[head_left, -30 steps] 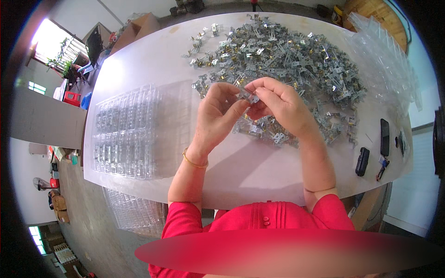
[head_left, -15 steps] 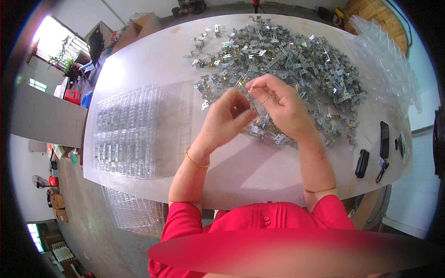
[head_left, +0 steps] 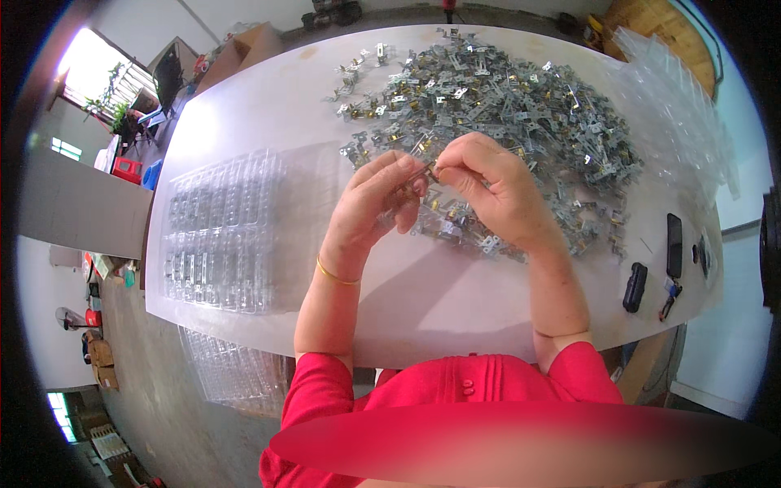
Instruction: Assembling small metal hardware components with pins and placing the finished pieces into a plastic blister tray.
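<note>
Both hands (head_left: 439,191) apparently still pinch one small metal clip (head_left: 425,172), now nearer the pile (head_left: 496,106)

- Fingers (head_left: 411,175) of both hands meet over the table (head_left: 455,301), pinching a clip (head_left: 425,172).
- Clip pile (head_left: 504,106) lies behind and right of the fingers.
- Tray (head_left: 220,232) lies left of them.
- Bags (head_left: 675,106) lie far right, behind.
- Phone (head_left: 674,244) and fob (head_left: 634,286) lie right, nearer the person.
</note>
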Demonstrator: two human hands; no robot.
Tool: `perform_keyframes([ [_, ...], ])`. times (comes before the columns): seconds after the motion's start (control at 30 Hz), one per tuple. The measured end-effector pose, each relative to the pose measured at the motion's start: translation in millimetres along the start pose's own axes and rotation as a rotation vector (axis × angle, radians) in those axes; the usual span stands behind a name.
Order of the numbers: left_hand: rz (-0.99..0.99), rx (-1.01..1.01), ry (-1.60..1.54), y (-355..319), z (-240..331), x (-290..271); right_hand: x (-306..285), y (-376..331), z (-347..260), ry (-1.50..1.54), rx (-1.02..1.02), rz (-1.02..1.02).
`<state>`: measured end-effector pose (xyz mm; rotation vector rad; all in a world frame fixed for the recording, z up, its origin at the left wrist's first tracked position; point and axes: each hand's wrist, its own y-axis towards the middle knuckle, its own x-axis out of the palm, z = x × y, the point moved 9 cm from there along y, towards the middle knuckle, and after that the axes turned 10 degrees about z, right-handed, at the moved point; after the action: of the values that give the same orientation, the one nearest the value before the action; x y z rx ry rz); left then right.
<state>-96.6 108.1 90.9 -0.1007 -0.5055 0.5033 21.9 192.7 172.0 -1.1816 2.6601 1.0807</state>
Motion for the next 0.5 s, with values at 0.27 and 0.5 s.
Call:
perform_keyframes([
  [0.27, -0.204, 0.022, -0.358, -1, 10, 12, -3, -3, 25, 0.277, 0.241, 0.144],
  [0.5, -0.018, 0.507, 0.06, -10, 30, 16, -1, -4, 49, 0.41, 0.456, 0.17],
])
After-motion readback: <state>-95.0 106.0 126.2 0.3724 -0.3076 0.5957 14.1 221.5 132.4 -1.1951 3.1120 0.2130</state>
